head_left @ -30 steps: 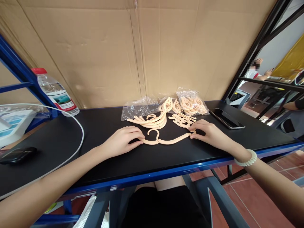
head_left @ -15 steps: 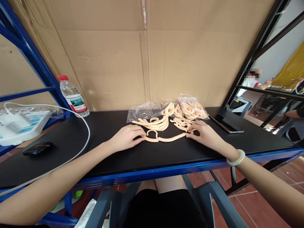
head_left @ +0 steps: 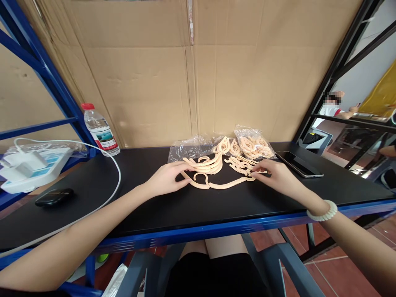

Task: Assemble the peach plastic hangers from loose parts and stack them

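Observation:
An unfolded cream plastic clothes hanger point(head_left: 227, 185) lies on the black tabletop, its hook towards the back. My left hand point(head_left: 168, 177) is around its left end, the thumb in front and the fingers behind. At the other end, my right hand point(head_left: 272, 175) has thumb and fingertips slightly apart, close above the hanger's tip and beside a heap of folded hanger pieces point(head_left: 239, 166). Behind the hook, several more cream hangers point(head_left: 210, 165) lie stacked together. My left fingertips reach the near edge of this stack.
Clear plastic bags point(head_left: 188, 148) lie at the back, one packed with cream pieces point(head_left: 255, 144). A phone point(head_left: 298, 164) lies right; a water bottle point(head_left: 102, 130), black mouse point(head_left: 54, 198) and power strip point(head_left: 46, 165) with a white cable are left. Another person point(head_left: 332, 109) is far right.
My right hand has loosened from the hanger's right end, its fingers now a little apart. My left fingers have spread slightly at the left end. The view has shifted a little.

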The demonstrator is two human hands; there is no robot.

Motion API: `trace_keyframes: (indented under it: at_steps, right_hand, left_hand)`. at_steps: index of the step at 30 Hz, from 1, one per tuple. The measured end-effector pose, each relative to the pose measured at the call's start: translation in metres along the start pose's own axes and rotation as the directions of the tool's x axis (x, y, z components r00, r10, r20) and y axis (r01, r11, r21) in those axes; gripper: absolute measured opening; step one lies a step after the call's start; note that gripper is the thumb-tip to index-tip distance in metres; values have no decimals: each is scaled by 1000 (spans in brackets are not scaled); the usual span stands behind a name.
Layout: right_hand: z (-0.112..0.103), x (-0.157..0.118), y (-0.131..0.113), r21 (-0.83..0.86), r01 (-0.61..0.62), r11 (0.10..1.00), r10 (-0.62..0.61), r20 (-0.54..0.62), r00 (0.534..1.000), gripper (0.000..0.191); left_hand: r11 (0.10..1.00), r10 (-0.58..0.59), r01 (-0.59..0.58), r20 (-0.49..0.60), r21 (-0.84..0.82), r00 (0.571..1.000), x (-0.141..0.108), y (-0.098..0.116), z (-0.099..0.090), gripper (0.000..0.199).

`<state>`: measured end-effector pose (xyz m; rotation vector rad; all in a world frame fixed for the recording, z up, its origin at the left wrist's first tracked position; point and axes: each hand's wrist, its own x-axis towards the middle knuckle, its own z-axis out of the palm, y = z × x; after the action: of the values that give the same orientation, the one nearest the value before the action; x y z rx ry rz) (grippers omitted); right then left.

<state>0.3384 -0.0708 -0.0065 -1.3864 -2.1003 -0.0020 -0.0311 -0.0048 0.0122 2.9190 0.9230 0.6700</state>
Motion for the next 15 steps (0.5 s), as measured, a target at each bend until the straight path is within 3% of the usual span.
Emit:
trace_keyframes:
  at_steps: [2, 5, 9, 15]
  right_hand:
    - [-9, 12, 2, 4, -56, 998, 56, -44, 997, 22]
    - [-19, 40, 4, 26, -153, 988, 155, -98, 983, 22]
    - [-14, 75, -4, 74, -173, 982, 182, -138, 974, 22]
    - [18, 79, -22, 334, -268, 904, 269, 43, 962, 20]
  left_hand:
    - [999, -36, 35, -40, -19, 999, 9, -4, -1, 27]
    - [997, -82, 81, 11, 13, 997, 29, -10, 2, 29]
    - [990, -141, 140, 38, 32, 989, 51, -12, 12, 35]
    - [992, -123, 124, 34, -23, 992, 52, -12, 24, 26]
